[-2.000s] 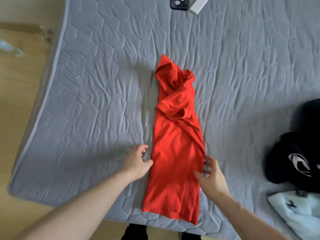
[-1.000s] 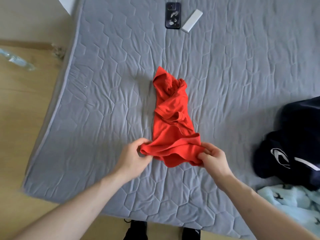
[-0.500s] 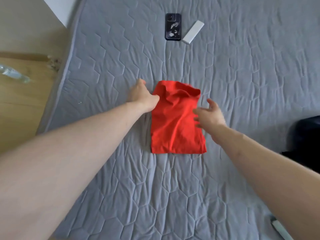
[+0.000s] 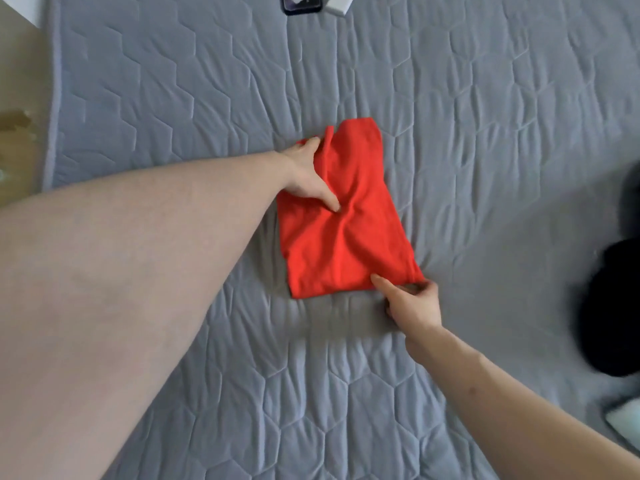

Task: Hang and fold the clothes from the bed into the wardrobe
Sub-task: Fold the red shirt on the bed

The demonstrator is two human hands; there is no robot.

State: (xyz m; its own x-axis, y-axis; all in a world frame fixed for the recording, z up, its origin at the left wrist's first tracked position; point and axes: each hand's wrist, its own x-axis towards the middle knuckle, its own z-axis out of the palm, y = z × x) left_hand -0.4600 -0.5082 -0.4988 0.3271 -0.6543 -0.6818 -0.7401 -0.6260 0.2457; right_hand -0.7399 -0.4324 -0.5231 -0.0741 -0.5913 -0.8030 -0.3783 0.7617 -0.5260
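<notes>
A red shirt (image 4: 349, 223), folded into a short rectangle, lies on the grey quilted mattress (image 4: 173, 98) in the middle of the view. My left hand (image 4: 308, 174) is at its far left edge. The thumb presses down on top of the cloth, and the fingers slip under a raised fold, so they are partly hidden. My right hand (image 4: 412, 303) pinches the near right corner of the shirt between thumb and curled fingers.
A dark phone (image 4: 301, 3) and a white flat object (image 4: 341, 3) lie at the far edge of the view. A black garment (image 4: 613, 306) and a pale blue one (image 4: 627, 420) sit at the right. The mattress's left edge borders wooden floor (image 4: 17, 161).
Both hands folded the shirt's near half over its far half. The left hand then settled on the left edge. The right hand moved back to the near right corner.
</notes>
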